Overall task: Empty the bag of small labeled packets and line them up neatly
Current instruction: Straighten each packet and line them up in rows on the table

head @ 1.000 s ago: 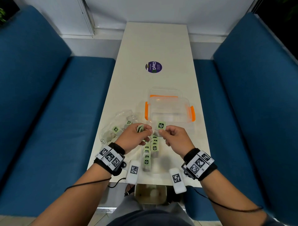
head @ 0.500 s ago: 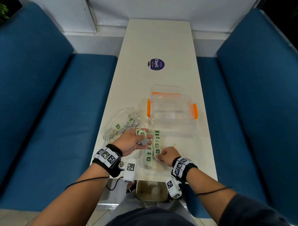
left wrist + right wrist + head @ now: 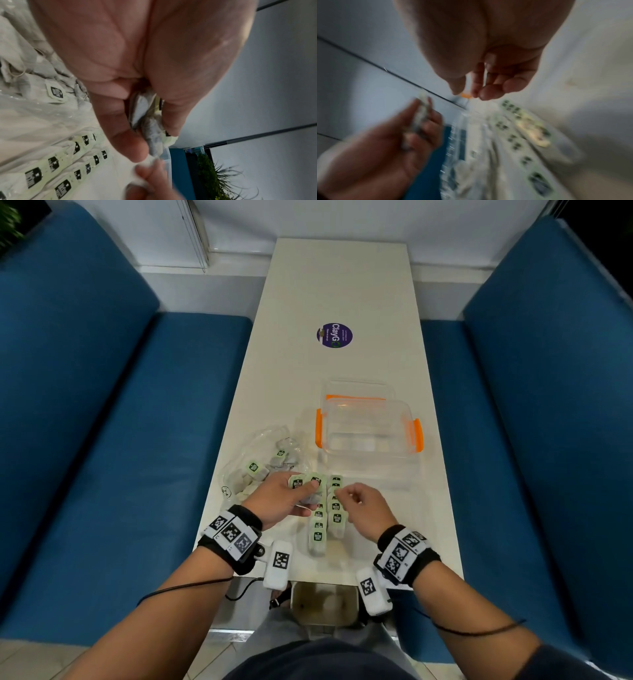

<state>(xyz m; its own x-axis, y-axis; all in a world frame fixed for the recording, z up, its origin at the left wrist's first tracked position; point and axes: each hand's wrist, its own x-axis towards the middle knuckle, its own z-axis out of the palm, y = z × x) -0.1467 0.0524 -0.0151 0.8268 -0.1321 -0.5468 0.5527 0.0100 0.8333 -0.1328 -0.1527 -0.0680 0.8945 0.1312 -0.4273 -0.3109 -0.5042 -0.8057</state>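
Left hand (image 3: 286, 499) sat over the near part of the table (image 3: 342, 285), palm partly up, fingers and thumb curled round a small bunch of packets (image 3: 305, 484); green labels showed at the fingertips. Left wrist view confirmed it: held packets (image 3: 150, 125) were clamped between thumb and fingers, so left grip was closed on them.

Right hand (image 3: 364, 506) hovered just right of the left, over the rows. Its fingers were loosely curled, thumb and forefinger tips close together. Right wrist view was blurred; right hand (image 3: 488, 75) showed nothing visible between the tips, so right grip was narrow and apparently empty. Left wrist view showed the right fingertips (image 3: 149, 171) near a white tail off the held bunch; couldn't tell if they touched.

Lined-up packets (image 3: 325, 518) lay in two adjacent rows on the table, running from the near edge toward the container, labels up, overlapping like shingles. Same rows showed in the left wrist view (image 3: 56, 175).

Clear plastic bag (image 3: 260, 460) lay crumpled on the table left of the rows, several packets inside it, just beyond the left hand.

Clear container with orange latches (image 3: 370, 426) stood beyond the rows, its lid apparently behind it. Purple round sticker (image 3: 334, 335) sat farther up the table. Blue benches (image 3: 120, 440) flanked both sides.
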